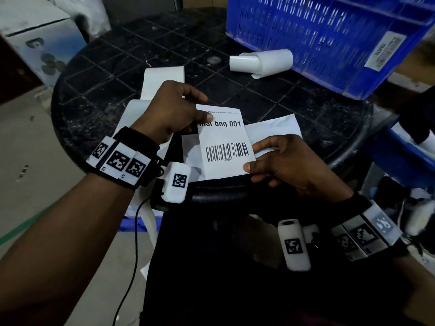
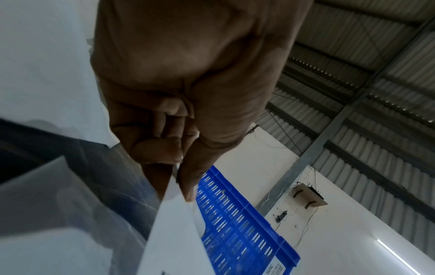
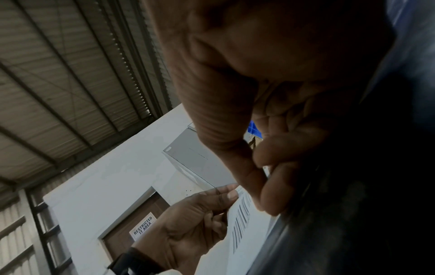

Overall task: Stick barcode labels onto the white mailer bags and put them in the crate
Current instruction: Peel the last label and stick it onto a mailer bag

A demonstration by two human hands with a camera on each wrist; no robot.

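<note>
A white barcode label [image 1: 223,142] printed "mal bng 001" is held just above a white mailer bag [image 1: 275,128] at the near edge of the black table [image 1: 117,74]. My left hand [image 1: 206,109] pinches the label's top left corner between thumb and forefinger. At the label's lower right edge, my right hand [image 1: 253,156] pinches it with thumb on top. The left wrist view shows my left hand [image 2: 181,174] nipping the label's edge [image 2: 174,232]. In the right wrist view my right hand [image 3: 266,186] grips the label [image 3: 244,223]. The blue crate [image 1: 329,38] stands at the back right.
A roll of white labels [image 1: 261,62] lies in front of the crate. A white backing strip [image 1: 162,78] runs from under my left hand across the table and hangs over its left edge. A carton [image 1: 35,31] stands beyond the table at the far left.
</note>
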